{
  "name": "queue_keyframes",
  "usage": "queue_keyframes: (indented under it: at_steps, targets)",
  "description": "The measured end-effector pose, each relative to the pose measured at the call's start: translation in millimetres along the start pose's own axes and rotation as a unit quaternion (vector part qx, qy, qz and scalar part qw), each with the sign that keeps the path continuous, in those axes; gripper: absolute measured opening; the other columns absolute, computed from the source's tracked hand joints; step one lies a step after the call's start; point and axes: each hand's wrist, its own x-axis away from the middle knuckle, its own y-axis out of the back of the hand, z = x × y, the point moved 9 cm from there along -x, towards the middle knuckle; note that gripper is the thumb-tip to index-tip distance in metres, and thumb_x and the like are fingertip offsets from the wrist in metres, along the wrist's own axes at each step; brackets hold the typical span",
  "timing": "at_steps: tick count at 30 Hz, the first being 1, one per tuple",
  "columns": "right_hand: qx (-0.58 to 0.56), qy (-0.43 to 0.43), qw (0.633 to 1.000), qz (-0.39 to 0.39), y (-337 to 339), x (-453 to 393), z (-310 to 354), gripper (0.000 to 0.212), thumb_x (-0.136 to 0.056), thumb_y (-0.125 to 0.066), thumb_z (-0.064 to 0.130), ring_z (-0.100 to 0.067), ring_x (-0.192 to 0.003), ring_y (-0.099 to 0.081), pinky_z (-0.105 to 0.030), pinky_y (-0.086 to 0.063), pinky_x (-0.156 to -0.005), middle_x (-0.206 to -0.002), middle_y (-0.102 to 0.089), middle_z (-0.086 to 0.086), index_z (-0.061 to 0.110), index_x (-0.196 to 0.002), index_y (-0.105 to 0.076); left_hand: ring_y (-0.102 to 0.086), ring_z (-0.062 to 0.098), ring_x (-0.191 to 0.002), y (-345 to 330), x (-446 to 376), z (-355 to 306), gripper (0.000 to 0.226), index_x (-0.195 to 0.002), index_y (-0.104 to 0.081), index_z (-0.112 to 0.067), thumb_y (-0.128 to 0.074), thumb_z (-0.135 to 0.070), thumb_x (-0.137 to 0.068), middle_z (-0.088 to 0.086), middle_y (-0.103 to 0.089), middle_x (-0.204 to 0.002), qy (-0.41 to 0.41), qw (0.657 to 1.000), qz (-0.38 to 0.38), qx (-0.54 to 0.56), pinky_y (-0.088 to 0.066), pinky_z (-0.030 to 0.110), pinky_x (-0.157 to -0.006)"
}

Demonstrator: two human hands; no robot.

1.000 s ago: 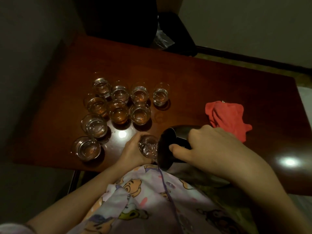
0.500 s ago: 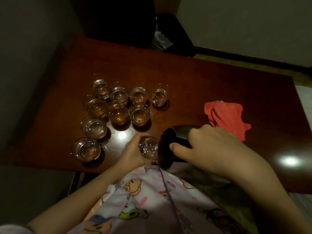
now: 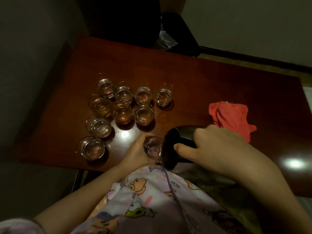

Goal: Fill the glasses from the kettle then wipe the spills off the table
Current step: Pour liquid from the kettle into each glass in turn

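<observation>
My left hand point(image 3: 137, 152) grips a small clear glass point(image 3: 152, 147) at the near edge of the dark red table point(image 3: 202, 81). My right hand point(image 3: 217, 149) holds the dark kettle point(image 3: 175, 146), tipped on its side with its mouth right against the glass. Several more glasses point(image 3: 121, 112) stand in a cluster on the left half of the table, most with amber liquid in them. A red cloth point(image 3: 231, 117) lies crumpled on the table, beyond my right hand.
A dark chair or bag point(image 3: 128, 19) stands against the far edge of the table, with a plastic wrapper point(image 3: 166, 39) beside it. A wall runs along the left. Bright light spots reflect off the tabletop. My patterned clothing fills the near foreground.
Both hands keep their hold and the kettle stays tipped at the glass. Only the view has shifted slightly.
</observation>
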Motion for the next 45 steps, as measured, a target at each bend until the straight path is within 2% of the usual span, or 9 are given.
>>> queue_keyframes:
  at_steps: [2,5,10,15,20,25,34,41,45]
  targets:
    - [0.000,-0.001,1.000,0.002,0,-1,1,0.051,-0.088,-0.040,0.060,-0.014,-0.052,-0.032,-0.030,-0.017,-0.047,-0.062,-0.036,-0.001,0.019,-0.059,-0.034,-0.059,0.003,-0.100,2,0,0,0.074,-0.109,-0.048,-0.039,-0.080,-0.043,-0.042,-0.007,-0.060,-0.109,0.003,1.000,-0.009,0.000,-0.049,0.019,-0.083]
    - [-0.004,0.001,1.000,0.005,-1,-2,3,0.051,-0.088,-0.041,0.059,-0.014,-0.051,-0.033,-0.030,-0.018,-0.047,-0.061,-0.037,0.000,0.018,-0.059,-0.035,-0.058,-0.004,-0.099,2,0,-1,0.072,-0.106,-0.046,-0.041,-0.079,-0.045,-0.043,-0.010,-0.059,-0.107,0.006,1.000,-0.005,-0.003,-0.047,0.012,-0.081]
    - [0.004,-0.007,1.000,0.005,0,-2,5,0.052,-0.087,-0.042,0.061,-0.014,-0.051,-0.032,-0.029,-0.018,-0.047,-0.061,-0.038,0.000,0.018,-0.058,-0.036,-0.059,0.004,-0.100,3,2,3,0.071,-0.110,-0.048,-0.038,-0.084,-0.034,-0.049,-0.007,-0.060,-0.109,0.008,1.000,-0.005,0.000,-0.052,0.031,-0.086]
    - [0.008,-0.007,1.000,0.012,1,-3,7,0.052,-0.085,-0.044,0.062,-0.014,-0.051,-0.029,-0.029,-0.018,-0.047,-0.061,-0.034,0.000,0.019,-0.058,-0.033,-0.059,0.008,-0.102,4,1,7,0.071,-0.107,-0.047,-0.042,-0.081,-0.042,-0.045,-0.005,-0.060,-0.110,0.014,1.000,-0.013,0.006,-0.052,0.035,-0.087]
    - [0.010,-0.005,1.000,0.017,1,-3,9,0.052,-0.085,-0.045,0.062,-0.013,-0.052,-0.028,-0.029,-0.018,-0.047,-0.062,-0.034,0.000,0.019,-0.058,-0.031,-0.058,0.009,-0.103,4,0,4,0.069,-0.108,-0.046,-0.040,-0.078,-0.045,-0.046,-0.003,-0.059,-0.111,0.011,1.000,-0.012,-0.001,-0.051,0.034,-0.088]
    - [0.017,-0.002,1.000,0.021,1,-4,10,0.053,-0.084,-0.046,0.062,-0.014,-0.051,-0.027,-0.029,-0.018,-0.047,-0.062,-0.032,0.000,0.020,-0.058,-0.030,-0.059,0.012,-0.103,5,-1,9,0.071,-0.107,-0.048,-0.040,-0.081,-0.043,-0.044,-0.004,-0.060,-0.110,0.008,1.000,-0.023,0.001,-0.051,0.041,-0.087]
    - [0.015,-0.003,1.000,0.022,1,-5,12,0.053,-0.084,-0.047,0.062,-0.013,-0.051,-0.029,-0.028,-0.019,-0.047,-0.062,-0.034,0.001,0.019,-0.058,-0.031,-0.060,0.007,-0.101,7,1,5,0.072,-0.108,-0.050,-0.039,-0.084,-0.039,-0.044,-0.010,-0.061,-0.108,0.002,1.000,-0.024,0.010,-0.053,0.037,-0.085]
    - [0.016,-0.006,1.000,0.020,0,-4,12,0.054,-0.083,-0.048,0.063,-0.014,-0.051,-0.029,-0.029,-0.018,-0.047,-0.062,-0.034,0.000,0.019,-0.057,-0.031,-0.059,0.002,-0.098,6,2,1,0.071,-0.104,-0.048,-0.043,-0.082,-0.045,-0.042,-0.013,-0.060,-0.107,-0.007,1.000,-0.023,0.002,-0.051,0.026,-0.083]
    - [0.016,-0.007,1.000,0.022,0,-4,12,0.054,-0.083,-0.048,0.063,-0.014,-0.051,-0.028,-0.029,-0.017,-0.047,-0.062,-0.034,0.000,0.019,-0.058,-0.031,-0.060,0.003,-0.099,5,2,3,0.071,-0.106,-0.049,-0.041,-0.083,-0.040,-0.044,-0.011,-0.060,-0.108,-0.002,1.000,-0.020,0.014,-0.052,0.030,-0.084]
